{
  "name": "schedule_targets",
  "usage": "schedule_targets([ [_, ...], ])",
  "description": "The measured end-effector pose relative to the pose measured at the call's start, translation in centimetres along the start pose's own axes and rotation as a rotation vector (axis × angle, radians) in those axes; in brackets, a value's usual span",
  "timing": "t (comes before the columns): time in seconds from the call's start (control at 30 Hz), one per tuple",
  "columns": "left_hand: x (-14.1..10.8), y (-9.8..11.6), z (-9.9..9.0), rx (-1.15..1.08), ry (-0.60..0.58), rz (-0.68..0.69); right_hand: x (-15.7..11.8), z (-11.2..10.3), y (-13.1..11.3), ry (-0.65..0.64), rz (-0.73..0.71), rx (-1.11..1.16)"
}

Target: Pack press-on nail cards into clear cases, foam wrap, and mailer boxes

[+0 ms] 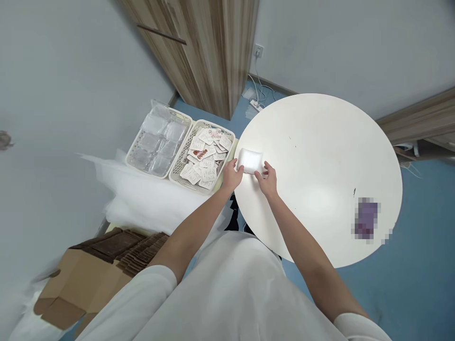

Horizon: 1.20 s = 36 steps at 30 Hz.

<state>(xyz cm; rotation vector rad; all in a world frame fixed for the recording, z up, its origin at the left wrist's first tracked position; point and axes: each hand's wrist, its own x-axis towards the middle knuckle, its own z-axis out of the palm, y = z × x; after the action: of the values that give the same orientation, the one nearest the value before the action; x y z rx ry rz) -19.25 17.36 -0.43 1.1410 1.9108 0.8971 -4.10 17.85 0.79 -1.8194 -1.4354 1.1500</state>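
A small white packet [250, 161], apparently wrapped in foam sheet, lies on the left edge of the round white table [313, 137]. My left hand [232, 177] is at its lower left corner, thumb pressed on the packet and fingers bent along its side. On the opposite side, my right hand [268, 182] has its thumb against the lower right corner. Its other fingers are curved and spread a little away from the packet. The undersides of both hands are hidden.
Left of the table, one white basket [170, 176] holds printed cards [208, 161]; another [130, 150] holds clear plastic packs [156, 142]. White foam sheeting [138, 194] and flattened cardboard boxes [88, 274] lie nearer. A pixelated purple item [367, 219] is on the table's right.
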Motion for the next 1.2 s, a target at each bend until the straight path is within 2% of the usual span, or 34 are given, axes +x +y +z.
schedule_targets([
  [0.13, -2.2, 0.1, -0.2, 0.024, 0.085, 0.041, -1.1, -1.0, 0.6, -0.023, -0.015, 0.02],
  [0.3, -6.6, -0.1, -0.8, 0.045, 0.149, 0.075, -3.0, -2.6, 2.0, -0.002, -0.058, 0.023],
  [0.4, -9.9, -0.1, -1.5, 0.041, 0.117, 0.032, -4.5, -3.2, 2.8, -0.012, -0.103, 0.005],
  [0.5, -13.2, 0.1, -2.4, -0.005, 0.02, -0.04, -6.1, -3.4, 3.1, -0.061, -0.173, 0.009],
  [0.6, -16.3, 0.3, -3.4, -0.033, -0.076, -0.095, -7.7, -3.5, 3.2, -0.164, -0.235, 0.035],
  [0.7, -19.3, 0.1, -4.4, -0.021, -0.074, -0.154, -9.1, -3.2, 3.1, -0.292, -0.272, 0.043],
  [0.8, -22.0, -0.3, -5.6, 0.001, -0.034, -0.157, -10.4, -2.2, 2.7, -0.416, -0.302, 0.05],
  [0.93, -25.3, -1.3, -7.8, 0.035, 0.066, -0.129, -12.5, 0.3, 1.0, -0.582, -0.366, 0.025],
  [1.2, -31.6, -3.8, -14.8, 0.218, 0.349, -0.127, -19.1, 6.3, -4.7, -0.976, -0.668, -0.119],
])
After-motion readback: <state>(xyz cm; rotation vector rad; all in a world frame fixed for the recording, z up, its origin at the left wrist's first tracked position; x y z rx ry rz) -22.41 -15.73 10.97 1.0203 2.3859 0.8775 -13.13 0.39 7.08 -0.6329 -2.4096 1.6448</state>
